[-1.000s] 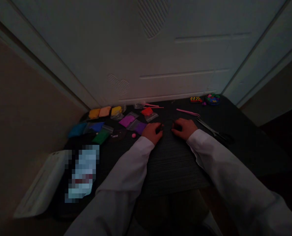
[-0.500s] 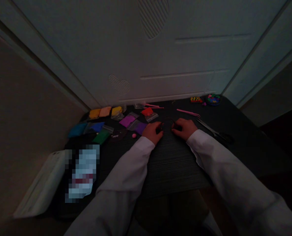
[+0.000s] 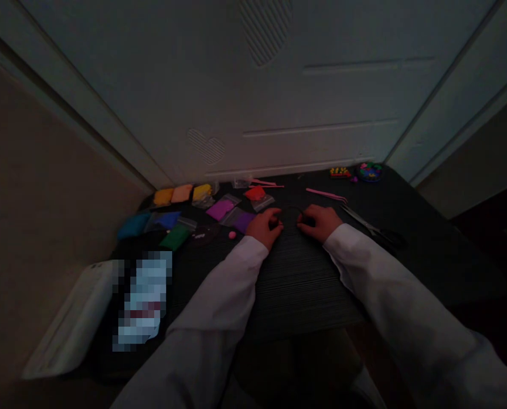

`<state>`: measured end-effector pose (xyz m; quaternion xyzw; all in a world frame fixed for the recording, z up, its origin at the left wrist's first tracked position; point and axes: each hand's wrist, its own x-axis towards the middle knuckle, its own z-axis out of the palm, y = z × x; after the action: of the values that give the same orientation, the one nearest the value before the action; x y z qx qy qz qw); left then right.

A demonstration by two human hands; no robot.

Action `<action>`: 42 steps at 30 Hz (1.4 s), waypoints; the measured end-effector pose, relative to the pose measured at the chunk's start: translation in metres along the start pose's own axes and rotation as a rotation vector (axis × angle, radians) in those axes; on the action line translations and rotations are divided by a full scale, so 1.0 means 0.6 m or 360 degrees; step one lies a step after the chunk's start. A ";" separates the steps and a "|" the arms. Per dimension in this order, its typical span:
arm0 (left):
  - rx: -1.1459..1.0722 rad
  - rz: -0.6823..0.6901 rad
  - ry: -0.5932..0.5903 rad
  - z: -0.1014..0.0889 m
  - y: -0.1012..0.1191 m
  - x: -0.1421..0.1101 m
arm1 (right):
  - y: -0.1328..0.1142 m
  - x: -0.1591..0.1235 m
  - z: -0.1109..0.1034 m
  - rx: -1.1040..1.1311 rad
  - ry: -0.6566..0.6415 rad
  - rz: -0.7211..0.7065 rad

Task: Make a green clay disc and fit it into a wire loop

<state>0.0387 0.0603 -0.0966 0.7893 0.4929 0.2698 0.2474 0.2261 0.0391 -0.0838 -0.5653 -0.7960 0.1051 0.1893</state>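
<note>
A thin dark curved band [image 3: 295, 209] arcs between my two hands above the black tabletop; its exact kind is too dark to tell. My left hand [image 3: 264, 229] is closed around the left end of it, with thumb and fingers curled. At the other end my right hand [image 3: 321, 224] pinches the band in the same way. Just left of my left hand lie a purple clay bag [image 3: 244, 221] and a small pink ball [image 3: 232, 235]. Beyond it is a red clay bag [image 3: 256, 193]. Scissors [image 3: 370, 227] lie to the right of my right hand, and pink tweezers [image 3: 327, 195] lie behind it.
Bags of green [image 3: 175, 237], blue and other coloured clay lie at the left. A colourful decorated round piece [image 3: 370, 171] and a small red-and-yellow piece [image 3: 339, 172] stand at the back right. A white door [image 3: 219, 91] rises behind the table. A white package [image 3: 74, 321] sits at the left.
The fingers of my left hand have shifted slightly on the band. Both hands otherwise stay in nearly the same place.
</note>
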 end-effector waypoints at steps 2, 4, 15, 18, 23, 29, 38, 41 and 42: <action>-0.0009 -0.0005 -0.0008 -0.001 0.001 0.000 | 0.001 0.000 0.001 0.0007 0.0008 -0.0003; -0.0008 -0.0020 -0.0010 -0.001 0.002 0.000 | 0.002 0.000 0.001 0.0014 0.0006 -0.0001; 0.0027 0.0022 -0.0035 0.001 -0.001 0.000 | 0.001 0.001 0.002 0.0017 -0.0018 0.0006; -0.0006 0.0062 -0.0049 0.000 -0.004 0.001 | 0.000 0.000 0.001 0.0026 -0.0017 0.0017; -0.0103 0.0042 -0.0063 -0.001 -0.006 0.002 | 0.000 0.000 0.002 0.0034 -0.0003 0.0015; -0.0087 0.0015 -0.0088 -0.002 -0.003 0.002 | 0.000 0.002 0.004 0.0023 -0.0015 0.0033; -0.0123 0.0051 -0.0035 -0.005 0.006 -0.001 | 0.004 0.002 0.006 0.0054 0.0016 -0.0005; -0.0175 0.0037 -0.0003 -0.005 0.008 -0.001 | 0.004 0.001 0.006 0.0085 0.0035 0.0002; -0.0186 0.0032 -0.0001 -0.005 0.008 -0.001 | 0.004 0.001 0.006 0.0088 0.0040 0.0005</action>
<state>0.0394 0.0584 -0.0915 0.7785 0.4682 0.3003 0.2907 0.2264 0.0408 -0.0876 -0.5623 -0.7895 0.1202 0.2147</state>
